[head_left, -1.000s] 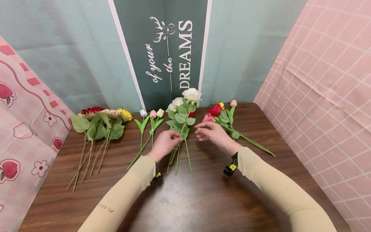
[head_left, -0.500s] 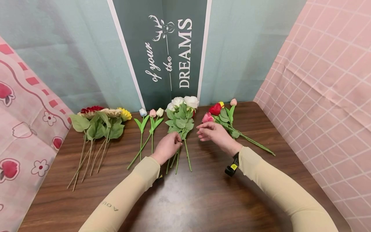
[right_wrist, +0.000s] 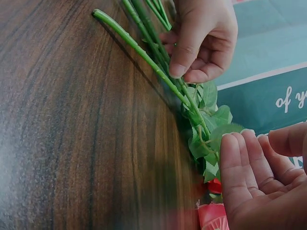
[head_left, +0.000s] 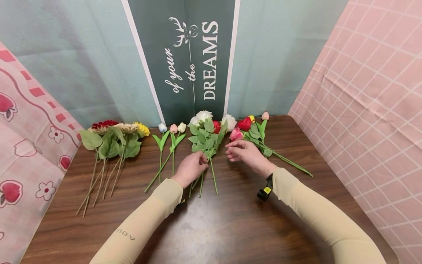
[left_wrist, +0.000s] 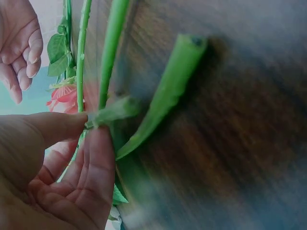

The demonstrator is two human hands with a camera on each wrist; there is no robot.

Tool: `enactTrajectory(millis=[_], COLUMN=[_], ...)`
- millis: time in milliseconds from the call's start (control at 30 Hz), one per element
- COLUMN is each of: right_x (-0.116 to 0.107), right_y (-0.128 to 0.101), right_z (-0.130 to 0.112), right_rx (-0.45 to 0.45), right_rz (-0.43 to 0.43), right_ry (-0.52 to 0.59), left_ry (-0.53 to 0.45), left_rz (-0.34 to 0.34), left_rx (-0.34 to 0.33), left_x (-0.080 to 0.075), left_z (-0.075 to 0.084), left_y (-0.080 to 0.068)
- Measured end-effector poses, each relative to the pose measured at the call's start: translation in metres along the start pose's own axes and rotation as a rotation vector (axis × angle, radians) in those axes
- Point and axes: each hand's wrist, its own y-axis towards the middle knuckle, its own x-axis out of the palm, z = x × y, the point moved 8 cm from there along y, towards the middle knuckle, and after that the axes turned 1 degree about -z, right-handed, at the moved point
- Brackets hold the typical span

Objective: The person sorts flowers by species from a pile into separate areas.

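Left hand (head_left: 191,168) grip pinches stems of white rose bunch (head_left: 207,136), lying flat mid-table (head_left: 230,227). Right hand (head_left: 244,153) hovers just beside, fingers loosely curled, grip empty. Backdrop banner (head_left: 188,58) reads "of your the DREAMS". Tulip stems (head_left: 166,146) left of bunch, red-pink flowers (head_left: 254,135) right, sunflower bunch (head_left: 112,143) far left. Sleeve lettering unreadable.
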Motion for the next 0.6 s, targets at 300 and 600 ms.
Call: enactTrajectory(millis=[300, 600], right_x=[-0.001, -0.006], right_y=[-0.001, -0.002], right_z=[0.002, 0.006], right_rx=[0.005, 0.012], right_rz=[-0.004, 0.01], right_ry=[0.001, -0.003], left_ry=[0.015, 0.018], left_rz=[0.003, -0.001], left_rx=[0.053, 0.105], left_x=[0.005, 0.008], left_z=[0.011, 0.02], left_y=[0.003, 0.001])
